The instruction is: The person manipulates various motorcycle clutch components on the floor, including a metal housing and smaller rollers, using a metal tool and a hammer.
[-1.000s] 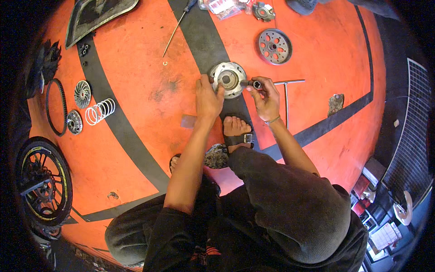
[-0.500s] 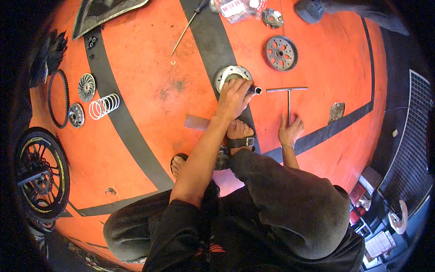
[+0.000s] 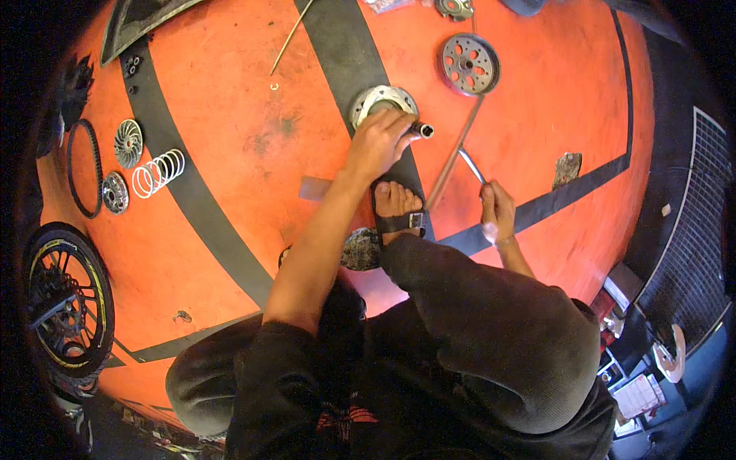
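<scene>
My left hand (image 3: 381, 142) is closed around a dark cylindrical socket (image 3: 422, 130), whose hollow end points to the right. Just beyond its knuckles, a round metal part with a pale ring (image 3: 383, 100) lies on the floor, partly covered by the hand. To the right, my right hand (image 3: 498, 211) grips the shaft of a T-handle wrench (image 3: 471, 165). The wrench is raised and tilted, its long crossbar (image 3: 454, 157) slanting toward my sandalled foot (image 3: 399, 203). The wrench and socket are apart.
A drilled metal clutch bell (image 3: 469, 64) lies far right of centre. At left are a white coil spring (image 3: 159, 173), a finned disc (image 3: 128, 143), a ribbed round plate (image 3: 115, 192) and a black belt (image 3: 70, 169). A spoked wheel (image 3: 69, 295) stands at the lower left.
My right hand has taken hold of the T-handle wrench and lifted it off the floor, tilting its crossbar. My left hand still grips the socket. The whole view has shifted slightly.
</scene>
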The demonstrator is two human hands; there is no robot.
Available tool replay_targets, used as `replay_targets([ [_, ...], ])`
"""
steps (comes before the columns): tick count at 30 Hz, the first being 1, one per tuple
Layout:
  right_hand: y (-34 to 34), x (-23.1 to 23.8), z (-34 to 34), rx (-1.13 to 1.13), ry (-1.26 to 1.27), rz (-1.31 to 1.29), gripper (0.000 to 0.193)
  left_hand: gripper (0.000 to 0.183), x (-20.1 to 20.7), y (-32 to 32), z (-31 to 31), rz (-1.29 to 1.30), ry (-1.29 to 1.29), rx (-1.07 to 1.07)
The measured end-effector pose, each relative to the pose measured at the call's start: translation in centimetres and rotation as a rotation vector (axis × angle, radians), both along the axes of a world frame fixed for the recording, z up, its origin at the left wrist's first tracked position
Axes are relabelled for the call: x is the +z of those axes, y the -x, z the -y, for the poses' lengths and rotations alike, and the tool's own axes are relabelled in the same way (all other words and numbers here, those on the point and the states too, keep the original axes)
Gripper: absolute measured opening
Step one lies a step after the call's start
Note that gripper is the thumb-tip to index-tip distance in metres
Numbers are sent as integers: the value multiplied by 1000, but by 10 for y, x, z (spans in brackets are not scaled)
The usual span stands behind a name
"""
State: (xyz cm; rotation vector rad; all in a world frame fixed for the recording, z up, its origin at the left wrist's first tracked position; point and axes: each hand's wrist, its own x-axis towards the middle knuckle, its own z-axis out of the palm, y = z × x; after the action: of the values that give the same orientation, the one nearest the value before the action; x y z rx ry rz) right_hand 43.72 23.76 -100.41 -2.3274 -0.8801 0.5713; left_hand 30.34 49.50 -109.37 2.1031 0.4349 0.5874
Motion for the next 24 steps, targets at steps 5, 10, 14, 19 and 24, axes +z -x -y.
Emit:
replay_targets([
  [5, -23, -10, -31, 254, 129, 147, 25, 34, -2, -1, -3, 6, 4, -18],
  [10, -29, -6, -31, 204, -275, 118, 26, 34, -6, 2, -2, 25, -23, 15],
  [14, -27, -20, -21, 348, 161, 312, 25, 33, -11, 5, -4, -4, -73, -44],
  [19, -21, -1, -3, 98, 68, 134, 21, 33, -3, -1, -4, 77, -12, 11],
  [24, -22, -14, -14, 228, 180, 226, 21, 33, 0, -4, -1, 9, -31, 0],
])
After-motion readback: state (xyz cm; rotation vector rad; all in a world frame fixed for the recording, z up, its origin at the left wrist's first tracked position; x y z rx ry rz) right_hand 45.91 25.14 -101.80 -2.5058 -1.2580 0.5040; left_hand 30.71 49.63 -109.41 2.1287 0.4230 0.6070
